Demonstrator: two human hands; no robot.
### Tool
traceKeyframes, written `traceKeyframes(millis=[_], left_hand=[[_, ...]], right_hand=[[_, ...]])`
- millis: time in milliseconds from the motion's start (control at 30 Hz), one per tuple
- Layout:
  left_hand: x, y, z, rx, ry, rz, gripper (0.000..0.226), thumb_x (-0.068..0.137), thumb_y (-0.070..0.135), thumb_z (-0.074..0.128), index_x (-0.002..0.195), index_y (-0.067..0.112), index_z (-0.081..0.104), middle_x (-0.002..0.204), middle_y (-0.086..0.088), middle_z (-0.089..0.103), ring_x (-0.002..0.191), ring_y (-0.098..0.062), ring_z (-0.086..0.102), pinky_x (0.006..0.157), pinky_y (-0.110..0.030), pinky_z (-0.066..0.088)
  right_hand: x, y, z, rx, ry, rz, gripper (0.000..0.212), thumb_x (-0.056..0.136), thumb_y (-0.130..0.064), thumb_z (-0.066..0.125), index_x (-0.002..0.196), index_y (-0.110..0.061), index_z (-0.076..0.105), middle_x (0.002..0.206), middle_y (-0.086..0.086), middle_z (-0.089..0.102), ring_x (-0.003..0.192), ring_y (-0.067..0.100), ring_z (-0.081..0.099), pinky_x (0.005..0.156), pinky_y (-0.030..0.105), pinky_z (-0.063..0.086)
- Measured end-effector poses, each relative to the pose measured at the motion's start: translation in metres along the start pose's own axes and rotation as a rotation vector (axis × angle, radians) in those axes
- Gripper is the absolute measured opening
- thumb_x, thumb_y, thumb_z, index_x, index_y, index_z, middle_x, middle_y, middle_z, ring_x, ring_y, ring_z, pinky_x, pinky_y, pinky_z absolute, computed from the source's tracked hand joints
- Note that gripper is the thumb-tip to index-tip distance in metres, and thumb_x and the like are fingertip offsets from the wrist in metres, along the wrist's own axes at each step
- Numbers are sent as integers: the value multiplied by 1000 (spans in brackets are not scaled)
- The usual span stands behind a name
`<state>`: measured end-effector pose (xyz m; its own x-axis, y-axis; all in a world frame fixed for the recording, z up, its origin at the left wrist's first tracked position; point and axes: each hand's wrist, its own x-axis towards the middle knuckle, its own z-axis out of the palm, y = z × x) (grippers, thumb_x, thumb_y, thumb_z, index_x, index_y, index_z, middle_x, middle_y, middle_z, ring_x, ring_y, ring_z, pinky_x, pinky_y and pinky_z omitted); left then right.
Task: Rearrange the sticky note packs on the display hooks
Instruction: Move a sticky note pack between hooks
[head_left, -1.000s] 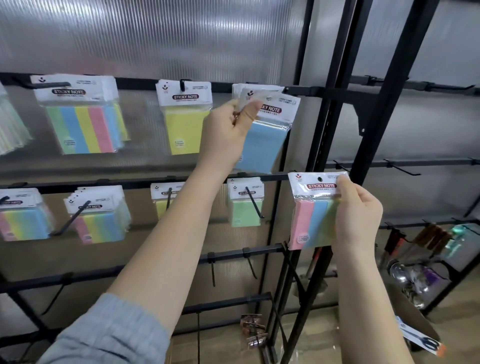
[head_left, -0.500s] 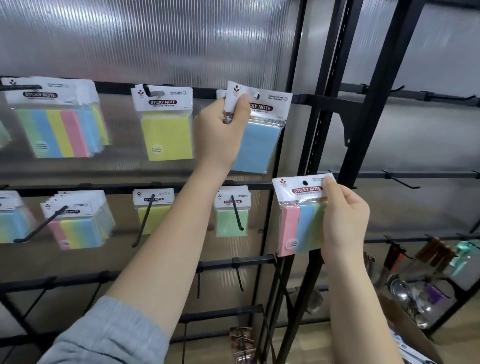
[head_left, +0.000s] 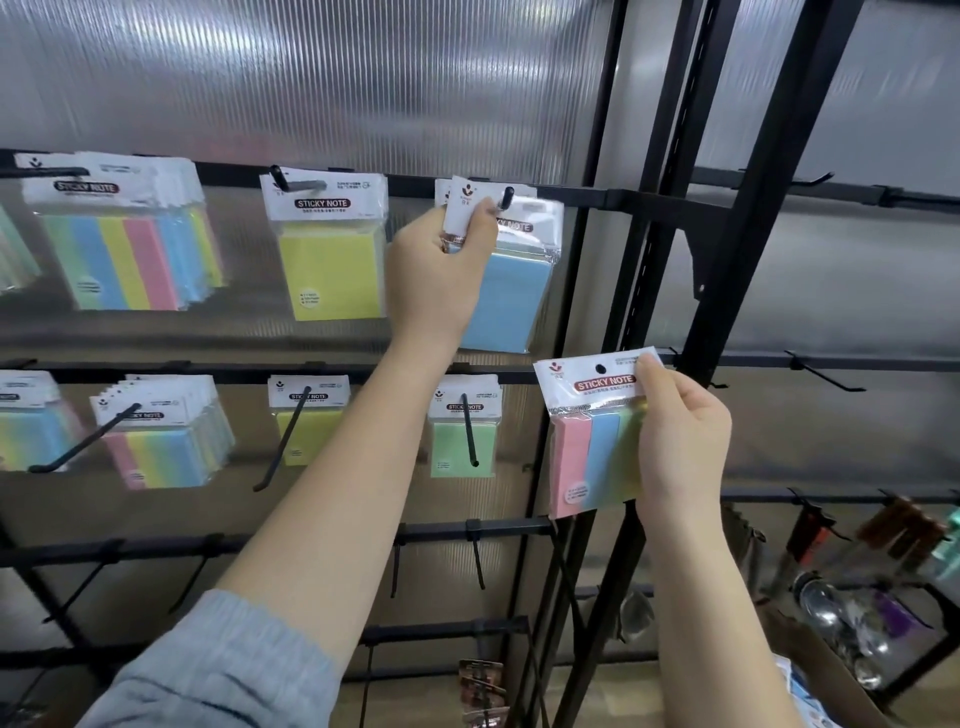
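Note:
My left hand (head_left: 439, 265) pinches the white header of a blue sticky note pack (head_left: 511, 296) at the top-row hook (head_left: 506, 197), whose black tip pokes through the header hole. Another blue pack hangs behind it. My right hand (head_left: 680, 441) holds a striped pink-blue-green pack (head_left: 589, 452) by its right edge, off any hook, in front of the black upright post (head_left: 727, 260). On the top row a yellow pack (head_left: 332, 260) hangs left of my left hand, with a stack of striped packs (head_left: 124, 249) further left.
The lower row carries striped packs (head_left: 166, 436), a yellow pack (head_left: 304, 421) and a green pack (head_left: 465, 431) on long black hooks. Bare hooks (head_left: 826, 374) stick out on the right bay. Below hang empty rails; shiny utensils (head_left: 841, 623) sit lower right.
My left hand has pushed the blue pack's header onto the top-row hook, so the hook tip now shows through the hole. The right hand with the striped pack stays roughly where it was.

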<state>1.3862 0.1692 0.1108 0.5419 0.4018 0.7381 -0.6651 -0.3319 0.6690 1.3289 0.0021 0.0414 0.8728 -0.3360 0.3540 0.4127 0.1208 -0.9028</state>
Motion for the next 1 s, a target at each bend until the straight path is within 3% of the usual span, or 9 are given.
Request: traceKeyframes(millis=[100,267,433,567,700,833,1000], left_hand=[[7,-8,3,115,7,-18,48,92,35,58,69,-6,49,58,-5,39,54,-12,30,48,-25,21],[28,-19,9,234,3,-24,44,89,30,61,59,22,30,57,9,36,52,-7,29,47,-19,21],[43,-28,11,346,16,-67,46,85,37,63,60,21,28,64,3,38,61,-15,32,54,-29,23],[45,-31,9,367,0,-65,37,83,39,65,69,14,42,74,-6,50,66,-18,39,57,-30,28],[39,-30,-4,309,5,-62,20,84,29,67,81,16,53,81,0,55,69,-11,48,60,-22,37],[27,-28,-32,264,36,-33,10,89,23,59,86,14,59,84,-1,59,77,-15,54,72,-28,45],[8,-27,-92,291,13,46,9,91,20,55,87,15,62,83,2,61,73,-9,51,63,-10,37]], right_hand=[[3,0,1,-7,-20,-3,44,95,-27,53,52,-21,63,58,-6,68,50,2,60,45,10,41],[3,-1,6,9,-68,11,45,95,-28,53,52,-28,67,61,-6,69,52,3,63,46,11,44],[1,-2,14,22,-73,13,47,95,-23,53,50,-26,67,58,-11,67,49,0,61,44,9,42],[-3,-2,19,24,-85,23,47,95,-26,53,51,-27,67,59,-8,69,50,2,62,44,10,42],[-9,-3,27,28,-67,26,46,95,-27,53,51,-24,66,60,-6,69,50,3,62,44,10,42],[-20,-5,39,19,-49,10,44,95,-28,53,54,-23,67,63,-5,71,52,2,63,44,9,41],[-46,-10,68,9,-16,1,47,95,-24,52,50,-23,66,59,-7,69,48,0,59,43,8,39]])
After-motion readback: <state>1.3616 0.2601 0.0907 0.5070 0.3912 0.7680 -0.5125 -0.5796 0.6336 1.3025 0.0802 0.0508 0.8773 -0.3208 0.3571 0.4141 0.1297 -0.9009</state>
